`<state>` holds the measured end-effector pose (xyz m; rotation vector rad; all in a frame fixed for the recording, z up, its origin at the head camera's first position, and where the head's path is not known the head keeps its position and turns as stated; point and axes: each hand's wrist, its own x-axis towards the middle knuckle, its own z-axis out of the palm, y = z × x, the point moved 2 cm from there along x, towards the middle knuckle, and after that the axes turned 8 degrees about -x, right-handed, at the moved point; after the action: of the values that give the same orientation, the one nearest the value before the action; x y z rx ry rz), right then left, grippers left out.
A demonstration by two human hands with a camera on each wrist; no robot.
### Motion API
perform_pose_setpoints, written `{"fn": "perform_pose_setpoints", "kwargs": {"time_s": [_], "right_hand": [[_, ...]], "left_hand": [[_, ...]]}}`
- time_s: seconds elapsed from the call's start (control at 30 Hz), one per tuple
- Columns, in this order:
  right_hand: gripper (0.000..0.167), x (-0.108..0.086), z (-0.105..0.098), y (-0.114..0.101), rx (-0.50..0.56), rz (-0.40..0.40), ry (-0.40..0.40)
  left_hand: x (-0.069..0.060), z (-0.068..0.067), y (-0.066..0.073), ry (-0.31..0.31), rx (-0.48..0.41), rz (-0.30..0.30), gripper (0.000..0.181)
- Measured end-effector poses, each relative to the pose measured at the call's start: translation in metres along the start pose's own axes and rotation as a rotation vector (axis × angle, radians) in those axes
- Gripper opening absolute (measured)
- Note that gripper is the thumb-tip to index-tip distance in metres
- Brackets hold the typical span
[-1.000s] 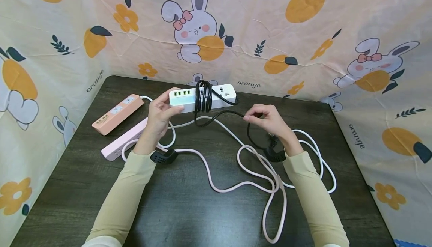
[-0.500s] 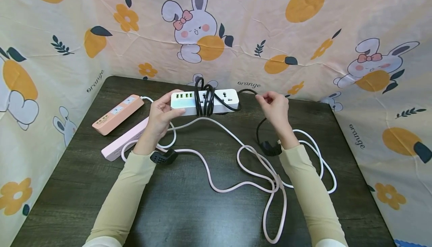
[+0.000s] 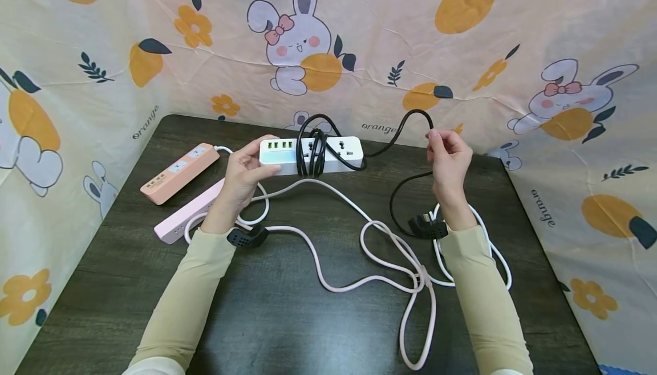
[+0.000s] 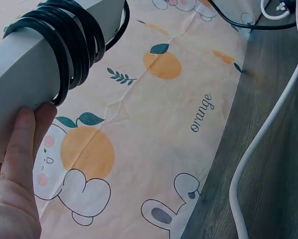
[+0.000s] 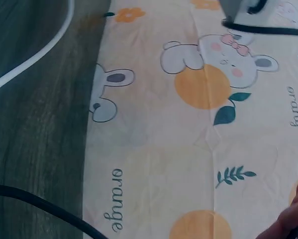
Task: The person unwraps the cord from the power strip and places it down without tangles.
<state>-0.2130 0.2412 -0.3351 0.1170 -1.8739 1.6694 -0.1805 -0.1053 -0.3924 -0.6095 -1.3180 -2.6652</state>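
Note:
My left hand (image 3: 241, 178) grips the left end of a white power strip (image 3: 336, 155), thumb on its front face. A black power cord (image 3: 318, 153) is wound in several loops around the strip's middle, as the left wrist view also shows in the coils (image 4: 71, 42). Off to the right, my right hand (image 3: 450, 161) pinches a stretch of this cord, which arches up from the strip's right end. Below that hand, the cord's free end curves down to a black plug by the right wrist. Only the right hand's fingertips (image 5: 293, 214) show in the right wrist view.
On the dark table (image 3: 267, 329), an orange power strip (image 3: 179, 174) and a pink power strip (image 3: 190, 211) lie at the left. A pale pink cord (image 3: 318, 261) sprawls across the middle, and a white cord (image 3: 505, 267) loops at the right. Printed cloth (image 3: 369, 39) hangs behind.
My right hand has moved right and slightly up, drawing out a longer stretch of black cord. One loop around the strip has grown looser and wider. The left hand stays nearly still.

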Motion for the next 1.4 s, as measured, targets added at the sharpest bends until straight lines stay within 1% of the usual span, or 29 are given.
{"fn": "perform_pose_setpoints", "kwargs": {"time_s": [0.13,0.23,0.3,0.37,0.5,0.63,0.7,0.8,0.87,0.93,1.0,1.07,1.1,1.13,1.2,1.33,1.37,1.4], "right_hand": [[0.021,0.006,-0.007,0.000,0.054,0.035,0.127],[0.022,0.009,-0.012,0.000,0.139,0.036,0.161],[0.023,0.008,-0.015,0.000,0.197,0.020,0.147],[0.022,0.005,-0.018,0.001,0.241,-0.005,0.114],[0.020,-0.002,-0.027,0.005,0.286,-0.058,0.035],[0.018,-0.009,-0.040,0.013,0.240,-0.112,-0.072],[0.018,-0.011,-0.048,0.018,0.168,-0.124,-0.134],[0.014,-0.016,-0.057,0.024,-0.024,-0.153,-0.237],[0.009,-0.019,-0.061,0.028,-0.166,-0.204,-0.317],[0.008,-0.021,-0.063,0.032,-0.304,-0.275,-0.384],[0.010,-0.023,-0.064,0.037,-0.406,-0.331,-0.442],[0.012,-0.025,-0.064,0.042,-0.510,-0.365,-0.492],[0.012,-0.026,-0.064,0.045,-0.554,-0.366,-0.512],[0.012,-0.026,-0.064,0.047,-0.604,-0.368,-0.528],[0.009,-0.027,-0.061,0.051,-0.700,-0.365,-0.555],[0.004,-0.028,-0.055,0.057,-0.843,-0.341,-0.622],[0.004,-0.028,-0.053,0.059,-0.872,-0.330,-0.641],[0.005,-0.028,-0.052,0.060,-0.900,-0.320,-0.664]], "left_hand": [[0.000,-0.001,-0.001,-0.009,0.001,0.001,0.053],[0.000,-0.002,-0.002,-0.008,0.011,0.005,0.053],[0.001,-0.004,-0.002,0.006,0.021,0.015,0.051],[0.002,-0.005,-0.002,0.029,0.022,0.032,0.050],[0.004,-0.007,0.002,0.083,0.011,0.075,0.048],[0.006,-0.010,0.007,0.123,0.013,0.108,0.048],[0.006,-0.012,0.008,0.140,0.016,0.118,0.049],[0.007,-0.014,0.010,0.158,0.007,0.129,0.048],[0.008,-0.015,0.011,0.165,-0.007,0.131,0.047],[0.008,-0.015,0.012,0.170,-0.022,0.133,0.046],[0.008,-0.016,0.013,0.173,-0.030,0.135,0.045],[0.009,-0.017,0.014,0.173,-0.025,0.139,0.043],[0.009,-0.017,0.014,0.170,-0.020,0.141,0.041],[0.013,-0.025,0.007,0.152,-0.057,0.135,0.040],[0.013,-0.025,0.007,0.141,-0.059,0.137,0.040],[0.013,-0.021,0.006,0.129,-0.067,0.134,0.043],[0.010,-0.012,0.013,0.145,-0.027,0.143,0.044],[0.010,-0.011,0.013,0.147,-0.018,0.140,0.046]]}}
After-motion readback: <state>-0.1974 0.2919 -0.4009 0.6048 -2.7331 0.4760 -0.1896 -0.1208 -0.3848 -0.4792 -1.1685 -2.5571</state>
